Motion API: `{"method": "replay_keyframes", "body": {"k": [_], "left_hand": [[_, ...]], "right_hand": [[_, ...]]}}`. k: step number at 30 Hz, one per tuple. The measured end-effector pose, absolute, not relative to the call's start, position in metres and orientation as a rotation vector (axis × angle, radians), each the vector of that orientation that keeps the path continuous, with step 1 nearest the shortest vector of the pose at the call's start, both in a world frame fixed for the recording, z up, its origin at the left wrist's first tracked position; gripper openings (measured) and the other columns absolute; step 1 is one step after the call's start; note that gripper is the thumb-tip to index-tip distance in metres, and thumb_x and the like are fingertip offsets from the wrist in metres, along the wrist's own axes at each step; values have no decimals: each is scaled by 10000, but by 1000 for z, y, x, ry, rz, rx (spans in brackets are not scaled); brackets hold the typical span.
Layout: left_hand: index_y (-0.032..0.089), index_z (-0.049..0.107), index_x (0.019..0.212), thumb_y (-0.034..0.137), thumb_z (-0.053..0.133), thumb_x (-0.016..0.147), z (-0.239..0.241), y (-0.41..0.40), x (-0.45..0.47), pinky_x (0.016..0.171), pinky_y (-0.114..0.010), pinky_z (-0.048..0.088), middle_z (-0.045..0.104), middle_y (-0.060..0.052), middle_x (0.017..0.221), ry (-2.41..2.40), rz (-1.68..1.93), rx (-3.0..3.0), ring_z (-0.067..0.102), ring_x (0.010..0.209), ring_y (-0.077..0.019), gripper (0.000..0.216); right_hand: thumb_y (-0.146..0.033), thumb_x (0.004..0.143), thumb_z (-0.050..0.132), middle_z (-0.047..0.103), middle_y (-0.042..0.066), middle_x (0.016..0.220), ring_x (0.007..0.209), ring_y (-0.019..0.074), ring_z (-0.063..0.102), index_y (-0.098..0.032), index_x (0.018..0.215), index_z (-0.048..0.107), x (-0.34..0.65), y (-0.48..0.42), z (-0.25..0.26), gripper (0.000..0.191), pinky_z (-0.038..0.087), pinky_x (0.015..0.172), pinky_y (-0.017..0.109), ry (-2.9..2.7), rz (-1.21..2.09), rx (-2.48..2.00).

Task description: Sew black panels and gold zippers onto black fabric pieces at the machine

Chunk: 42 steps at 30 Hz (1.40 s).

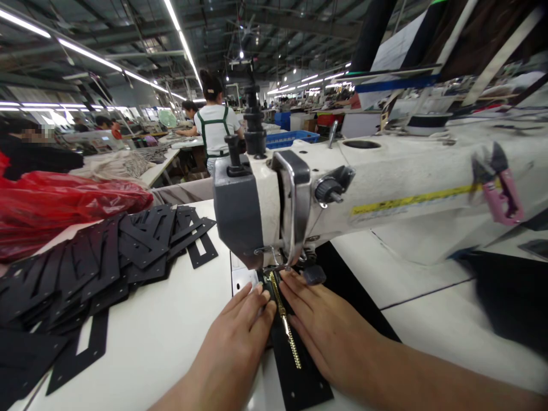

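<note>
Black zipper panel under left hand and right hand; each grip flat, unclenched; yellow tape, lettering illegible.

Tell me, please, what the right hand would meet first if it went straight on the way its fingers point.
The right hand would probably meet the metal parts under the sewing machine's head, though depth is unclear.

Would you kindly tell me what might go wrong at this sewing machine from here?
The left hand and right hand have fingertips close to the machine head, so one might get caught. The gold zipper runs up towards it and could drift out of line. The black pieces overlap loosely, so some might slide.
</note>
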<state>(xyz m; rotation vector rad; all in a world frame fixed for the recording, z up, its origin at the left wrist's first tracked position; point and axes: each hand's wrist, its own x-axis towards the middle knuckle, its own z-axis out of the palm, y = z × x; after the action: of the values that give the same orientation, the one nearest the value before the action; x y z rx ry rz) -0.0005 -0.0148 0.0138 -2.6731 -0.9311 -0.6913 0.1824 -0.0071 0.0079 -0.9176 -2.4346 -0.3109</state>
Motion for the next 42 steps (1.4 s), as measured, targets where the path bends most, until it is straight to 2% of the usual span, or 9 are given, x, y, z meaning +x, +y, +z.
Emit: {"method": "replay_keyframes", "body": {"k": [8,13,16,20,23,27,33,37,42], "left_hand": [[84,529,1100,129,317,919,5,-2,-3,915,-430,488,588,-176,1070,-1051,-716,-2712,532,1102,-262,281],[108,541,1080,91,340,881,10,-1,-4,869,-404,521,590,-165,1054,-1127,-722,-2738,564,1055,-252,284],[102,549,1075,86,361,853,12,-7,-4,865,-419,521,585,-175,1091,-1138,-735,-2731,554,1072,-269,292],[118,552,1078,74,396,790,17,-19,-2,896,-460,494,589,-155,1102,-1144,-791,-2773,531,1103,-273,331],[127,545,1104,58,398,768,22,-25,0,925,-481,465,577,-156,1128,-1120,-768,-2824,515,1126,-264,373],[97,542,1107,66,404,789,24,-28,1,953,-504,428,573,-183,1144,-1116,-725,-2807,519,1123,-270,349],[105,558,1075,102,443,829,21,-28,2,954,-476,437,577,-178,1151,-1111,-769,-2802,532,1114,-259,271],[114,580,1043,118,433,846,19,-27,2,965,-480,426,607,-154,1103,-1096,-796,-2823,544,1101,-253,245],[114,584,1051,111,418,856,20,-25,2,982,-478,413,628,-130,1037,-1129,-759,-2852,548,1094,-244,256]], "right_hand": [[-85,836,356,646,142,1019,979,237,567,-50,1103,589,178,13,12,356,416,940,374,-2418,-130,-900],[-101,852,353,617,121,1016,971,219,548,-106,1086,562,181,15,15,314,430,895,370,-2411,127,-962],[-139,829,428,583,104,1057,1004,234,520,-160,1011,577,184,10,22,236,424,868,401,-2432,215,-1033],[-142,762,501,609,65,993,917,217,560,-196,955,593,184,8,39,221,440,809,377,-2565,264,-1034],[-130,739,525,637,60,918,827,201,597,-171,928,598,177,11,49,207,461,745,321,-2701,205,-1041],[-63,731,527,645,65,792,674,191,599,-121,899,601,168,13,52,192,455,598,292,-2889,-75,-1024],[-64,770,513,635,64,798,701,215,601,-132,913,600,173,9,38,181,444,582,321,-2747,-227,-975],[-93,838,483,651,54,790,713,197,616,-164,848,623,177,15,21,157,451,644,312,-2495,-18,-1115],[-228,804,608,649,32,742,714,188,619,-177,727,612,182,29,9,93,464,638,281,-2249,251,-1283]]}}
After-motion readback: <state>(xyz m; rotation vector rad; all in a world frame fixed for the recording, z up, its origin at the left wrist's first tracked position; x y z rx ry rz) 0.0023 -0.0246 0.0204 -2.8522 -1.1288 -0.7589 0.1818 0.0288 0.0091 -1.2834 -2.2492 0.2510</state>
